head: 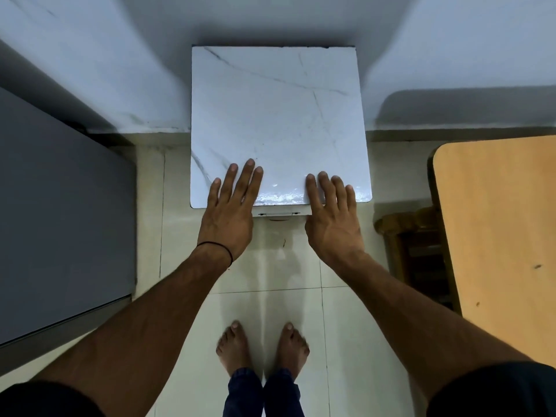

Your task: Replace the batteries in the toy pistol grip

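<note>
The toy pistol grip and its batteries are nowhere to be seen; neither lies on the worktop, on the floor or in either hand, so their place cannot be told. How the grip will handle can only be judged from the task: a toy of that kind is probably light, hard moulded plastic, somewhat slick, with a thin battery door whose catch or screw could be broken if forced. It would best be held around the body of the grip with one hand while the door is worked by the other. The cells would be small, smooth and apt to roll on so glossy a surface.

The square, white, marble-patterned glossy worktop (pixel 279 115) carries nothing but the two hands. The left hand (pixel 230 218) is laid flat at the near edge, its fingers (pixel 247 179) stretched out and together, gripping nothing; a thin black band (pixel 224 248) is worn at that wrist. The right hand (pixel 331 224) is likewise spread flat at the near edge, well apart from the left, its fingers (pixel 326 188) extended and empty.

Just below the near edge, between the hands, a white panel with small metal fittings (pixel 278 212) is visible, possibly the front of a drawer or box; whether it opens, and what is inside, cannot be told. No open container is shown.

Further out, a grey flat-topped cabinet (pixel 60 206) stands at the left and a tan wooden board with a rounded corner (pixel 496 230) at the right, with pale floor tiles (pixel 270 305) and bare feet (pixel 261 347) below.
</note>
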